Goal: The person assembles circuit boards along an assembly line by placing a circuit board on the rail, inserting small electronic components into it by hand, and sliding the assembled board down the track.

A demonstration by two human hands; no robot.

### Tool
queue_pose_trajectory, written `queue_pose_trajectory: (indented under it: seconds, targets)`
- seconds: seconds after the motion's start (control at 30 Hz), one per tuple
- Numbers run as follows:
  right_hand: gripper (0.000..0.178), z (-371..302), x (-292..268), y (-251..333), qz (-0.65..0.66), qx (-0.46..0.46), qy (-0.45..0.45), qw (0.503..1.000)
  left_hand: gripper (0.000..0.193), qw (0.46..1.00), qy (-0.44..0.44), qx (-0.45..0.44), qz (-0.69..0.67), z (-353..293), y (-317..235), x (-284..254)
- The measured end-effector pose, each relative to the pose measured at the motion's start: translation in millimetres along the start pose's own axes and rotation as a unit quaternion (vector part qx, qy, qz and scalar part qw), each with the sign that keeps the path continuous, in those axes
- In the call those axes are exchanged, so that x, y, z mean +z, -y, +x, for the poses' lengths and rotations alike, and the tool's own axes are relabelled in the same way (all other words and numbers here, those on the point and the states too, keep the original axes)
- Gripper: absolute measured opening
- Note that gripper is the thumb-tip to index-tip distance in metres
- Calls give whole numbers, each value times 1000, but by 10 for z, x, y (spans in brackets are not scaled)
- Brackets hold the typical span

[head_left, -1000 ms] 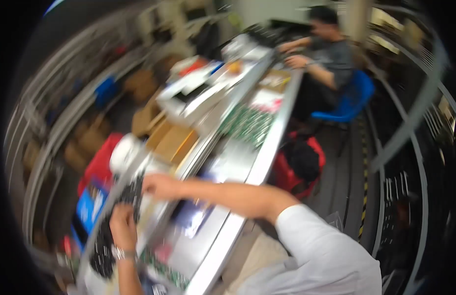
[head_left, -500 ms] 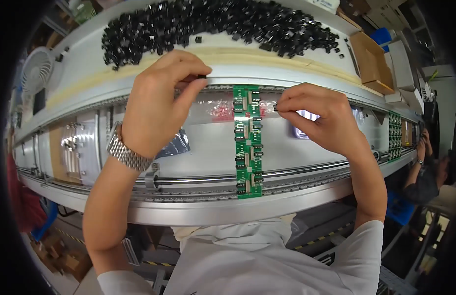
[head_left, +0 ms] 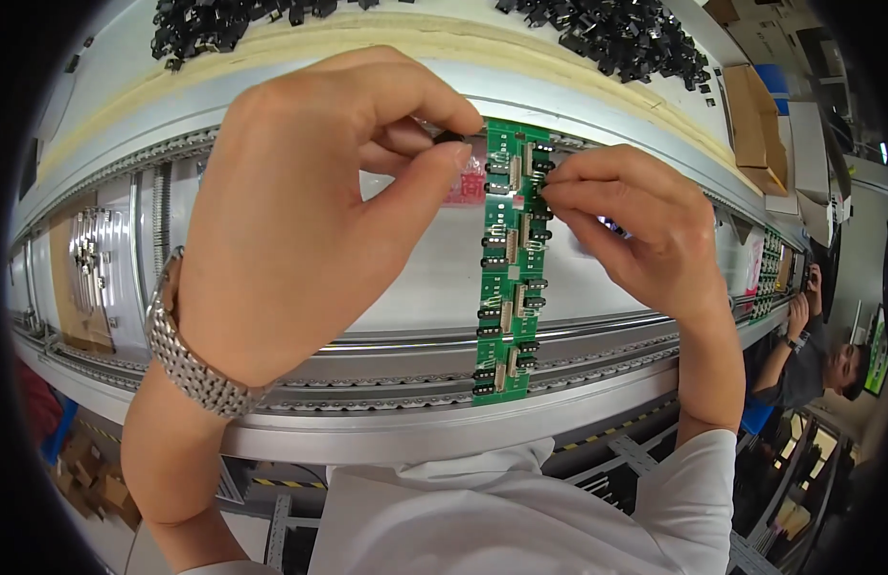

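Observation:
A long green circuit board (head_left: 510,278) lies across the two chain rails, with white pin headers and small black components along both edges. My left hand (head_left: 314,192), with a metal-band watch on its wrist, is closed at the board's far left end. A small dark component (head_left: 450,137) shows between its curled fingers, partly hidden. My right hand (head_left: 645,216) pinches at the board's far right edge. Its fingertips meet a small black component there, mostly covered by the fingers.
Loose black components (head_left: 621,38) are heaped on the white ledge beyond the far rail. A cardboard box (head_left: 750,125) stands at the far right. More green boards (head_left: 774,264) sit farther along the rails, near a co-worker (head_left: 798,350). A metal rod (head_left: 405,342) runs below the board.
My right hand has come left to the board's edge with its small black component. My left hand has moved closer to the board's far end. The view has shifted nearer.

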State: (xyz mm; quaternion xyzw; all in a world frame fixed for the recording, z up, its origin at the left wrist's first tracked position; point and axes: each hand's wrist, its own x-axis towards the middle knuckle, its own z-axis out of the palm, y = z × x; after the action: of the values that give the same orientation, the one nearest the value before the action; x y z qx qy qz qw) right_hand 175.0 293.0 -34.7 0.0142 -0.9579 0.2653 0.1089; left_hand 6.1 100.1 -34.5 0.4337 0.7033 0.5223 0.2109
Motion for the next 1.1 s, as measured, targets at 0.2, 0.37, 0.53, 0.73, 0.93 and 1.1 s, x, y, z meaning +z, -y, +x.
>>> queue_pose_trajectory:
  seconds: [0.2, 0.37, 0.53, 0.73, 0.93, 1.1]
  targets:
    - [19, 0, 12, 41, -40, 5, -11, 999, 16, 999, 31, 8, 3, 4, 30, -1]
    - [19, 3, -21, 67, -43, 14, -8, 999, 15, 998, 53, 27, 17, 14, 49, 8]
    - [22, 20, -44, 49, -43, -3, 1, 999, 14, 997, 67, -31, -10, 10, -5, -20]
    - [20, 4, -95, 94, -59, -20, -2, 998, 14, 995, 75, -38, -53, 26, 9, -5]
    - [29, -59, 9, -35, -26, -90, -106, 990, 21, 981, 57, -139, -125, -41, -128, -12]
    - [25, -106, 79, 98, -15, -123, -176, 976, 21, 962, 85, -179, -189, -2, -140, 146]
